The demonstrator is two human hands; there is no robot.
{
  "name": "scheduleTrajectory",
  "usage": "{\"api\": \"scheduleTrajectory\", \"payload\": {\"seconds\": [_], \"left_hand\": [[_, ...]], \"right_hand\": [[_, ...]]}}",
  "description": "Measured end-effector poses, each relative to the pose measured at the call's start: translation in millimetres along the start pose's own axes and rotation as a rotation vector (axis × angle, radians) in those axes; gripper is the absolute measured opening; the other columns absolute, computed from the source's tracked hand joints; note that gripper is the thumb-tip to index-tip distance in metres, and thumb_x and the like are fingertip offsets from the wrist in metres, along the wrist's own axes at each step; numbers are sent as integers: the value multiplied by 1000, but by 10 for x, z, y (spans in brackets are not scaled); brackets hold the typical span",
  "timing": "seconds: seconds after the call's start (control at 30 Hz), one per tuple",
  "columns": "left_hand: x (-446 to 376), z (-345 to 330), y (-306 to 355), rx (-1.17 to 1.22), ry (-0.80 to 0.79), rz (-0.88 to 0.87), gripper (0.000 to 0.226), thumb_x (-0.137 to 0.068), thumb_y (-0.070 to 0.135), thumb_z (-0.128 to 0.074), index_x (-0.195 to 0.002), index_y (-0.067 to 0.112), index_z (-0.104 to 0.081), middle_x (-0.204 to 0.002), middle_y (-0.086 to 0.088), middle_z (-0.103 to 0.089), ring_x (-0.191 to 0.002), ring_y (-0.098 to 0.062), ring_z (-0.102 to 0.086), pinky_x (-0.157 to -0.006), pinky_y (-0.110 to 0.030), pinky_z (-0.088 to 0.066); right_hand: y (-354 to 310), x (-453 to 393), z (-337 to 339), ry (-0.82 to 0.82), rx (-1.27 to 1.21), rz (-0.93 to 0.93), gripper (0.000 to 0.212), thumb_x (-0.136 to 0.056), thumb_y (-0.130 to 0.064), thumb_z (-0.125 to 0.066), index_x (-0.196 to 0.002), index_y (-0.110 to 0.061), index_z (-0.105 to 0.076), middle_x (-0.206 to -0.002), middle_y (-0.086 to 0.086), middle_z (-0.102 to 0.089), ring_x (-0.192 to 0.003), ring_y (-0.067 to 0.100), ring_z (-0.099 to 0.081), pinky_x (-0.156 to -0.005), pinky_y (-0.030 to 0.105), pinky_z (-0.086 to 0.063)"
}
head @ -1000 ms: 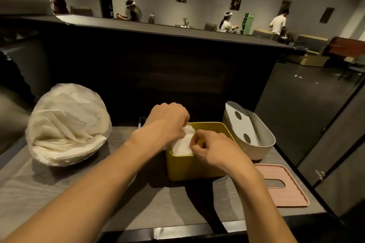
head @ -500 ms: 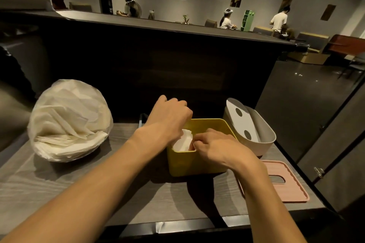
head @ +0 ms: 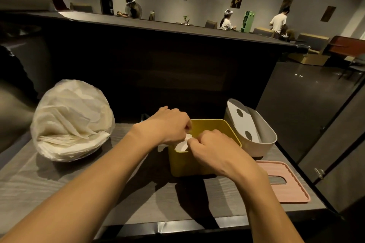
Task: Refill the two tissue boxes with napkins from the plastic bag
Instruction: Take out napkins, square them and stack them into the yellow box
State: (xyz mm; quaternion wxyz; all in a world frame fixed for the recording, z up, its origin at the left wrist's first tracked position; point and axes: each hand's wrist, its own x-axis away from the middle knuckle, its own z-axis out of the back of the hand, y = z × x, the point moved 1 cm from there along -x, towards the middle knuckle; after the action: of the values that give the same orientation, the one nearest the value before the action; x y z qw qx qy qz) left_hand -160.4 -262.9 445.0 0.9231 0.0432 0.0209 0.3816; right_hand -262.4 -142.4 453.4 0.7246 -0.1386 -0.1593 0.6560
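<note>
A yellow tissue box [head: 189, 163] stands open on the grey table [head: 49, 183], with white napkins [head: 182, 145] showing at its left inner side. My left hand [head: 167, 124] and my right hand [head: 213, 150] are both over the box, fingers curled and pinching the napkins at its left rim. To the right a grey tissue box [head: 258, 144] stands tilted, with a white plate with two dark holes inside it. The clear plastic bag [head: 71, 120] full of white napkins sits at the table's left.
A pink slotted lid [head: 288, 181] lies flat at the right front of the table. A dark high counter wall [head: 158, 69] rises directly behind. The table's front edge [head: 177, 225] is close to me. Several people sit far behind the counter.
The napkin stack has gone lower into the yellow box. My hands have drawn together at its left rim, the right hand shifting left toward the left hand.
</note>
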Motion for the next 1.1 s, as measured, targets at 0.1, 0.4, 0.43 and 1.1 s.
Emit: {"api": "scheduleTrajectory", "payload": {"seconds": [0.1,0.4,0.43,1.1], "left_hand": [[9,-34,-16,37,86,24,30,-102,22,-52,-128,25,-66,-107,5,-68,-102,-15,-63,-109,-41,-46],[55,-34,39,-6,-74,9,27,-102,24,-46,-122,25,-65,-101,5,-61,-120,-22,-59,-126,-55,-14],[74,-45,29,8,-59,5,25,-103,25,-45,-119,26,-65,-96,8,-57,-118,-21,-60,-126,-55,-14],[1420,-493,-871,523,422,154,23,-86,29,-62,-106,21,-69,-92,3,-72,-85,-12,-70,-75,-41,-59]], "right_hand": [[-68,54,-18,51,5,33,44,-105,-34,-40,-64,-20,-47,-61,-3,-44,-57,12,-43,-57,31,-33],[-88,6,-102,15,94,-26,42,-110,-36,-31,-70,-28,-40,-70,-5,-42,-68,13,-43,-68,35,-36],[-93,14,-104,31,75,-30,42,-110,-36,-31,-70,-28,-40,-71,-6,-43,-70,13,-44,-69,35,-36],[-1286,-399,-782,450,-124,333,31,-101,-42,-58,-130,-34,-64,-123,-16,-63,-109,1,-59,-94,32,-55]]}}
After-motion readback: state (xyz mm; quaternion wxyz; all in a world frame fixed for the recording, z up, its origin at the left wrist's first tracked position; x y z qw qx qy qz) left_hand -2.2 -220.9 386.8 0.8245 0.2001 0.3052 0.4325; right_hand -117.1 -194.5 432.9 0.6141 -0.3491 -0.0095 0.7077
